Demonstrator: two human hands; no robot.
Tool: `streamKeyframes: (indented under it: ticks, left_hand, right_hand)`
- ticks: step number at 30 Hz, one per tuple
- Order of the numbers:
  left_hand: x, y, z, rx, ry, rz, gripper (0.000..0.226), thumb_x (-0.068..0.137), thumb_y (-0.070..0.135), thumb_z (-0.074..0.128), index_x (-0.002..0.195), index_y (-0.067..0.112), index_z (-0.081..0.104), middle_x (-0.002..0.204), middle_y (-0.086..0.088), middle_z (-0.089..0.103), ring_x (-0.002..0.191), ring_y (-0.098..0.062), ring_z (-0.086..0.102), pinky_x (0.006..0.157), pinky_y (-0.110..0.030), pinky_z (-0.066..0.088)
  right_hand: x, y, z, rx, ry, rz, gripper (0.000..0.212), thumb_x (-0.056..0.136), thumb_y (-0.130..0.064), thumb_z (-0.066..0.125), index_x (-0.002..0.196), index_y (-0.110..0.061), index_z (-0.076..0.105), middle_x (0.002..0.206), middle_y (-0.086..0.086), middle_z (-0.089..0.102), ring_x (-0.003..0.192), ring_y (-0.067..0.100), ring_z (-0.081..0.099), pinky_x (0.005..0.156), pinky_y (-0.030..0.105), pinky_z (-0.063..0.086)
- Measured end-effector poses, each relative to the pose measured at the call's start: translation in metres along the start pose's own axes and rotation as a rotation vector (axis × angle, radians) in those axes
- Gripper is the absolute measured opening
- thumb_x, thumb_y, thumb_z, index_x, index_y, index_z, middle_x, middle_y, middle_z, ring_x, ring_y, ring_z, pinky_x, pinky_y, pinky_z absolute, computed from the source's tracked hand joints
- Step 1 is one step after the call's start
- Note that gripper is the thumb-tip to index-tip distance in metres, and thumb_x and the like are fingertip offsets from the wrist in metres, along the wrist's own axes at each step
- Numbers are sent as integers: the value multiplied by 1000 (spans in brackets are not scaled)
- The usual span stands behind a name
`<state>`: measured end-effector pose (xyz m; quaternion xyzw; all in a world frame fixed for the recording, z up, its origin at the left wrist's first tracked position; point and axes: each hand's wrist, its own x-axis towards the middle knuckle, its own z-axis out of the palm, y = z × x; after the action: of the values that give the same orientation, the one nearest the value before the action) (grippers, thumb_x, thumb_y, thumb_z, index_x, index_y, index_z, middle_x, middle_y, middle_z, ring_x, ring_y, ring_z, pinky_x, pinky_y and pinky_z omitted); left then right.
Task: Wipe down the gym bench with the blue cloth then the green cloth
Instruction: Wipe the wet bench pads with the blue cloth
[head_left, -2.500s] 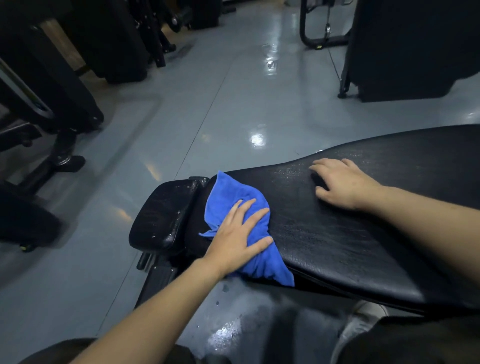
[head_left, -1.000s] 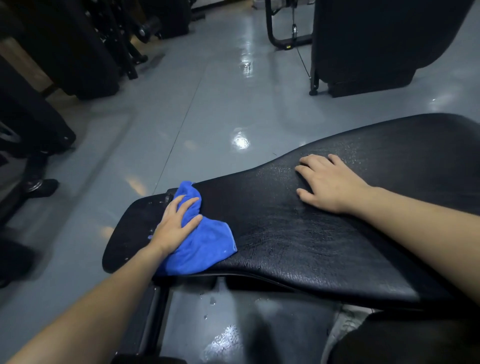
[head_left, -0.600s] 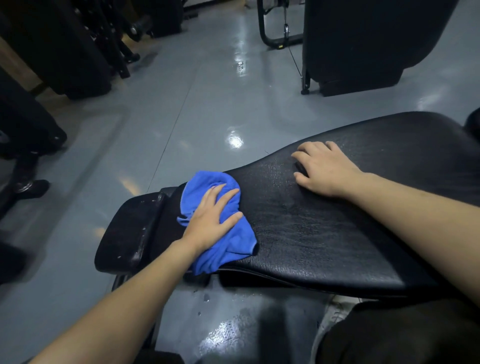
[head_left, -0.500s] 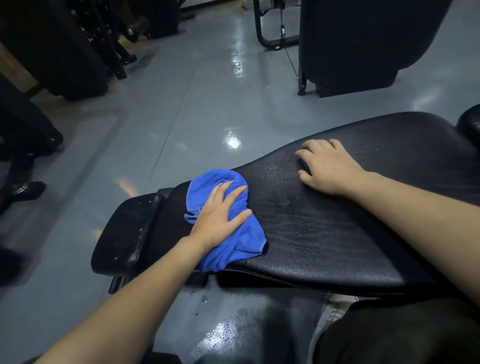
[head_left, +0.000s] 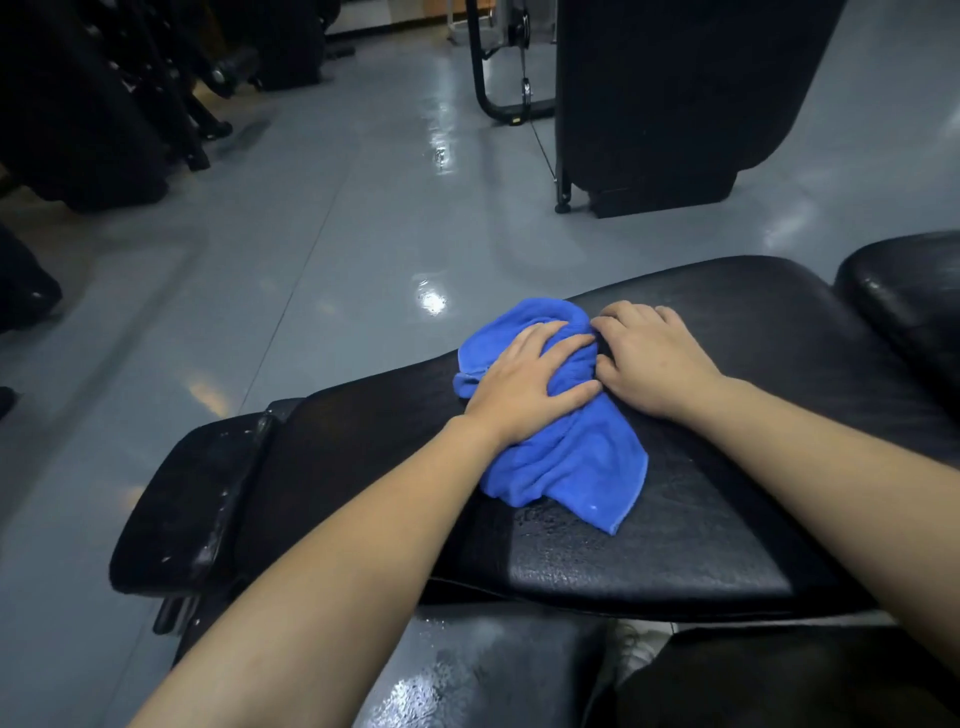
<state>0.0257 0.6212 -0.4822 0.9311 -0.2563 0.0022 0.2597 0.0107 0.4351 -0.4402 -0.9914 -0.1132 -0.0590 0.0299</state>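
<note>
The black padded gym bench (head_left: 701, 525) runs across the lower half of the view, its surface wet in patches. A bunched blue cloth (head_left: 571, 457) lies on the middle of the pad. My left hand (head_left: 524, 384) presses flat on top of the cloth with fingers spread. My right hand (head_left: 649, 358) rests on the pad just right of the cloth, its fingertips touching the cloth's edge. No green cloth is in view.
A smaller black seat pad (head_left: 192, 499) adjoins the bench on the left, another pad (head_left: 909, 291) on the right. Dark gym machines (head_left: 675, 93) stand behind and at far left (head_left: 88, 104). The glossy grey floor (head_left: 363, 234) lies beyond.
My left hand has slid the blue cloth rightward along the bench from the left end to the middle, up against my right hand. My right hand has stayed on the pad.
</note>
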Motion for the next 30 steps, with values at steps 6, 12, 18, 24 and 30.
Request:
streamKeyframes:
  ticks: [6,12,18,24,30]
  left_hand:
    - [4,-27,-14,-3,10,-53,57,94,62,52,148,47,39,160,12,25,149,-9,17,119,-38,27]
    - [-31,-66,-28,-14,56,-188,55,96,59,51,147,43,40,160,9,27,150,-10,17,119,-39,25]
    - [-84,-86,-44,3,65,-282,55,97,57,51,149,44,38,162,12,24,151,-6,11,117,-32,19]
    - [-119,-90,-42,27,95,-302,58,96,60,50,150,43,37,162,12,22,150,-6,10,118,-31,19]
    - [-145,-103,-53,-2,-20,-250,74,89,74,45,154,50,21,166,15,11,153,-6,4,124,-37,16]
  right_hand:
    - [-1,-2,2,-37,-22,-22,49,92,-33,50,137,-15,52,140,8,49,131,28,44,111,49,28]
    - [2,-16,0,-40,-25,-89,46,93,-32,49,135,-14,54,137,6,50,131,24,44,112,47,27]
    - [6,-58,1,-72,-43,-233,49,94,-33,48,138,-12,51,138,6,49,133,22,42,116,47,23]
    - [10,-115,6,-60,-43,-405,66,80,-39,23,127,-8,58,124,9,59,119,27,54,109,43,34]
    - [12,-155,18,-41,-39,-533,66,84,-45,26,133,-10,53,130,6,55,122,23,50,109,38,33]
